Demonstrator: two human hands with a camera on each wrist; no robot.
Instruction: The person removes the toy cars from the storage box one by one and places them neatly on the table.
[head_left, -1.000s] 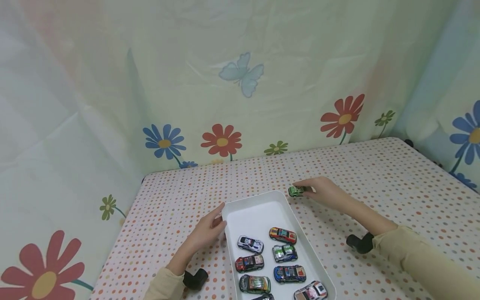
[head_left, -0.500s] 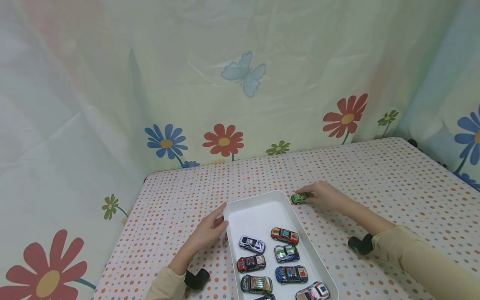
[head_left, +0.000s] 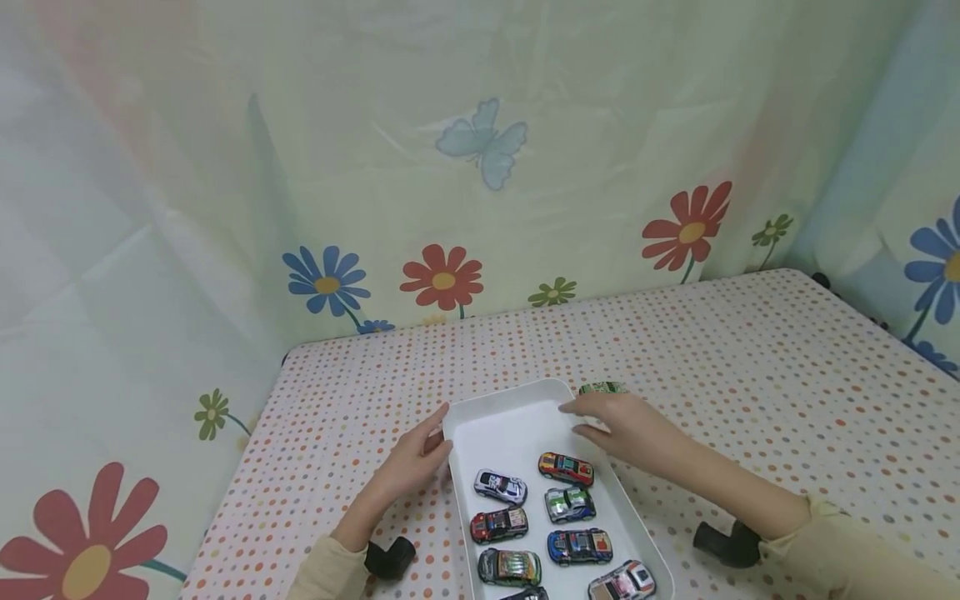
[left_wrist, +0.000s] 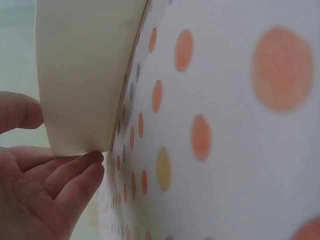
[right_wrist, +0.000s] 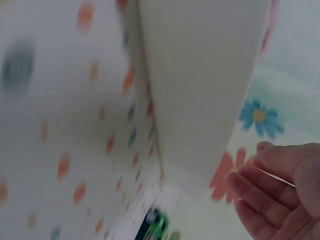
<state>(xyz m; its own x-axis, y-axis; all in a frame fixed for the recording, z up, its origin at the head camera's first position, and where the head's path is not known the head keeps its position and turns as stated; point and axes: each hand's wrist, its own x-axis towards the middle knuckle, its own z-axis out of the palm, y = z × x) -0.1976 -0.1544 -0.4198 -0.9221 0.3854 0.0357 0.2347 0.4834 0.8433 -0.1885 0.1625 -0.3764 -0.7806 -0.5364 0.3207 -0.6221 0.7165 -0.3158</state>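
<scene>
Green toy car [head_left: 602, 387] on the dotted surface [head_left: 750, 358], just outside the far right corner of the white tray [head_left: 510, 429]; partly covered by the right hand [head_left: 624, 427] in the head view, blurred in the right wrist view. Right hand reaches over the tray's right wall near its far end; fingers loosely bent, thumb apart, nothing held. Left hand [head_left: 411, 458] at the tray's far left corner, fingers extended and resting against the wall, thumb spread away from them.

Inside the tray, two columns of toy cars, far end bare. Along its left side, far to near: white-and-blue car [head_left: 500, 487], red-and-black car [head_left: 499, 527], dark striped car [head_left: 510, 567], then another dark car [head_left: 527, 594], cut off by the frame. Along its right side: red-and-yellow car [head_left: 566, 469], green-and-silver car [head_left: 570, 505], blue car [head_left: 579, 547], white-and-red car [head_left: 622, 581]. Beyond the tray, a flowered backdrop [head_left: 600, 225].
</scene>
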